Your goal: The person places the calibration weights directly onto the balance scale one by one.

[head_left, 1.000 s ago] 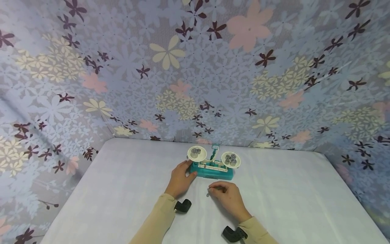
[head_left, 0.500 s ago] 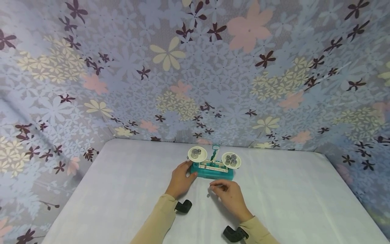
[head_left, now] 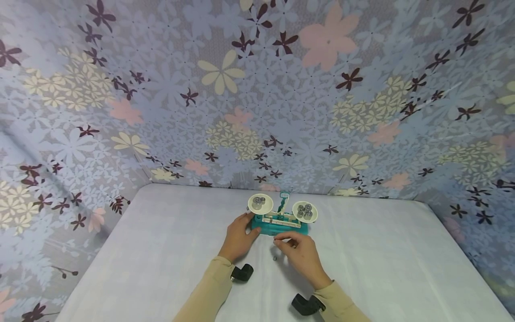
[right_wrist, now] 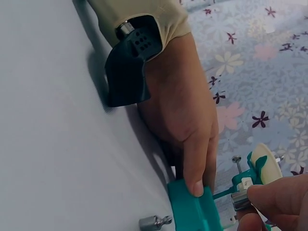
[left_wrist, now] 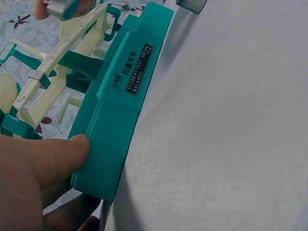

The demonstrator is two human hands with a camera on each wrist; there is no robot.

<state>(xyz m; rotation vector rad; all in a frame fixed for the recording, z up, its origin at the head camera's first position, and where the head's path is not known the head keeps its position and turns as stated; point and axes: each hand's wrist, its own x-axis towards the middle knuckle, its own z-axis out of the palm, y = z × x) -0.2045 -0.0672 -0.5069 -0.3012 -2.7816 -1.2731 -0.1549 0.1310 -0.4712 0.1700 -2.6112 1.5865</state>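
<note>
A teal tray balance (head_left: pixel 283 229) stands on the table. My left hand (head_left: pixel 237 236) grips the left end of its base, thumb on top, as the left wrist view shows. Just in front of the base, my right hand (head_left: pixel 301 257) pinches a small metal weight (right_wrist: pixel 239 201) between thumb and fingertips. A second metal weight (right_wrist: pixel 154 222), with a knobbed top, lies on its side on the cloth in front of the balance. Metal weights (head_left: pixel 257 200) sit in the cream left pan (head_left: pixel 266 208), and several more (head_left: pixel 305 210) are in the right pan (head_left: pixel 296 206).
A pale cloth (head_left: pixel 161 259) covers the table. Flower-patterned fabric (head_left: pixel 257 112) rises behind it and at both sides. A sliding rider (left_wrist: pixel 39 78) sits on the balance's marked beam (left_wrist: pixel 67 45). Black camera mounts (head_left: pixel 242 272) are on both wrists.
My right hand has moved from beside the weight on the cloth forward toward the balance base, pinching the other weight. My left hand stays on the base.
</note>
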